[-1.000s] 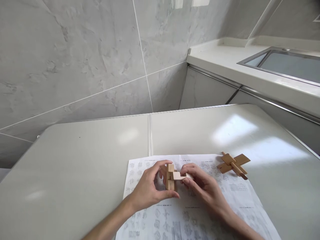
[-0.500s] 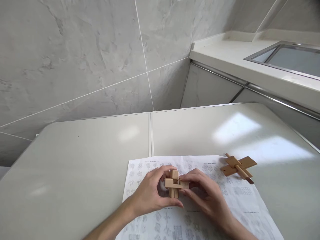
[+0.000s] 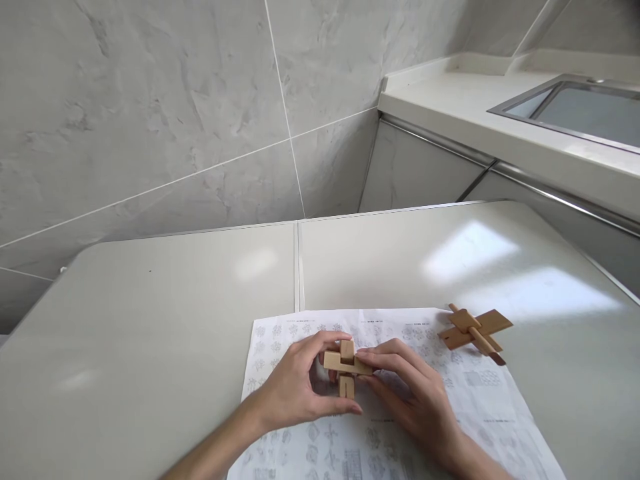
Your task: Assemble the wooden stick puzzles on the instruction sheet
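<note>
At the near middle of the pale table (image 3: pixel 150 347), over a printed sheet (image 3: pixel 400 460), your left hand (image 3: pixel 295 383) curves around a wooden block (image 3: pixel 347 387), fingers by its far end and thumb along its near end. The block's long axis runs near to far. Next to the right, a notched wooden bar (image 3: pixel 345 367) lies across it, its long axis left to right, dipping slightly toward the right. The two make a cross; you seem partway through joining them, though whether the bar is fully seated cannot be told. Your right hand (image 3: pixel 417 387) pinches the bar's right end between thumb and fingers. Farther right, a separate wooden cross-shaped piece (image 3: pixel 475 331) sits at the sheet's far right corner, its parts already interlocked, well apart from your hands.
</note>
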Demonstrator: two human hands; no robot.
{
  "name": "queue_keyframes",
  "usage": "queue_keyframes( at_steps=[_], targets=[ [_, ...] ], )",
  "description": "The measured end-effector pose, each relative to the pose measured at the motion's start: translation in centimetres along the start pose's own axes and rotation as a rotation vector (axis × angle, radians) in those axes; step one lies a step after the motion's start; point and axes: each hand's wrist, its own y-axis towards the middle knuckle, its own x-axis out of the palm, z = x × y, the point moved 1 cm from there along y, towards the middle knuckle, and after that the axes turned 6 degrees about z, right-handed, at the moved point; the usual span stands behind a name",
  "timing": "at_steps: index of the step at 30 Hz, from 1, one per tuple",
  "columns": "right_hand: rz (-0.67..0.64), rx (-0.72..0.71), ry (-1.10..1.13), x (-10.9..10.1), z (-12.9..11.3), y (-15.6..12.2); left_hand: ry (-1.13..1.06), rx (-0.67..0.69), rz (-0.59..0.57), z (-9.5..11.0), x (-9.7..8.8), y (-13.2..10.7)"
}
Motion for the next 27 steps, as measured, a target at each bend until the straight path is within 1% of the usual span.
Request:
queue_keyframes(
  at_steps=[6,17,27],
  targets=[
    [0.023,-0.043,-0.01,0.1,-0.06,0.11,-0.038,0.036,-0.037,0.11,-0.22,0.12],
    [0.045,-0.085,-0.049,0.24,-0.02,-0.12,-0.063,0.083,-0.021,-0.25,-0.24,0.15],
    [0.031,-0.087,-0.048,0.22,0.01,-0.16,-0.054,0.112,-0.023,-0.41,-0.29,0.16]
  ],
)
